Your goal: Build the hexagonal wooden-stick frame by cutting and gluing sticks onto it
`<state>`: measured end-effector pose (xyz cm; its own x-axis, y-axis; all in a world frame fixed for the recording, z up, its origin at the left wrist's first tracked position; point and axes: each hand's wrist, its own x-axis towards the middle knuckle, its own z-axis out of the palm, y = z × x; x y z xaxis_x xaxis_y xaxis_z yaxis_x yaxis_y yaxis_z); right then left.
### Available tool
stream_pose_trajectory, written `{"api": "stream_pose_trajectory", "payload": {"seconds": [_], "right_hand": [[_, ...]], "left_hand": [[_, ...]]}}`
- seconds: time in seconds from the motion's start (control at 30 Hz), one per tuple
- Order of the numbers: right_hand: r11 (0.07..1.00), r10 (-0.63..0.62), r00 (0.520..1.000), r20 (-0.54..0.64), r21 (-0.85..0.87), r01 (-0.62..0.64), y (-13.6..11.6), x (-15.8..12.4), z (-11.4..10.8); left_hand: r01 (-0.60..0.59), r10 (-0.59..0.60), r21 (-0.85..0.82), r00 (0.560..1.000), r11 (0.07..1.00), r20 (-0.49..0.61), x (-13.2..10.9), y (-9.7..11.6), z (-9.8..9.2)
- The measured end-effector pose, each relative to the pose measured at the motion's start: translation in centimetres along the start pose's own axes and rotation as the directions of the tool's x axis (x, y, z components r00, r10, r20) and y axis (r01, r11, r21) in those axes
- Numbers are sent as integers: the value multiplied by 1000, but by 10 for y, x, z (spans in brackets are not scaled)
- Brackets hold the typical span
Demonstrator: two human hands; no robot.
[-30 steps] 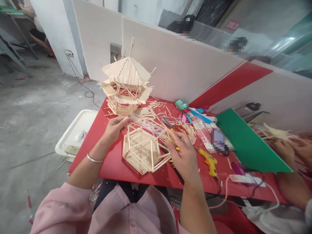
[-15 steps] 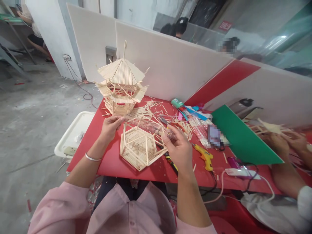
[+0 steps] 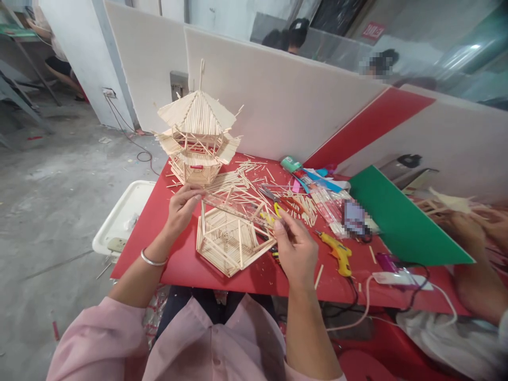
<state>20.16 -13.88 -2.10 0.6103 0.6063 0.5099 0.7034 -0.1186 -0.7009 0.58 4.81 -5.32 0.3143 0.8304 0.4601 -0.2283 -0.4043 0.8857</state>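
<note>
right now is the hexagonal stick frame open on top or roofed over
Open on top: the hexagonal stick frame has only bars there, its floor visible between them.

One view, from a camera worn on the person's head, looks forward and steeply down from above the near edge of the red table (image 3: 178, 270). It is close enough that the pink shirt (image 3: 238, 346) fills the bottom, on the table's near side, with the left hand (image 3: 183, 210) and right hand (image 3: 296, 243) mid-view over the tabletop. The wide view takes in the concrete floor (image 3: 59, 211) left of the table and the white panel (image 3: 257, 100) behind it.
</note>
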Motion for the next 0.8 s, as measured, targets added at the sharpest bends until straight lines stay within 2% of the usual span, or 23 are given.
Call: {"api": "stream_pose_trajectory", "payload": {"seconds": [0.13, 0.27, 0.8], "right_hand": [[999, 40, 998, -49, 28, -39, 1, -1, 4], [998, 63, 993, -98, 31, -60, 3, -2, 8], [998, 51, 991, -123, 52, -45, 4, -3, 16]], "left_hand": [[-78, 76, 54, 997, 996, 28, -2, 1, -3], [-67, 64, 53, 997, 996, 43, -2, 0, -3], [-32, 33, 45, 999, 998, -13, -1, 0, -3]]}}
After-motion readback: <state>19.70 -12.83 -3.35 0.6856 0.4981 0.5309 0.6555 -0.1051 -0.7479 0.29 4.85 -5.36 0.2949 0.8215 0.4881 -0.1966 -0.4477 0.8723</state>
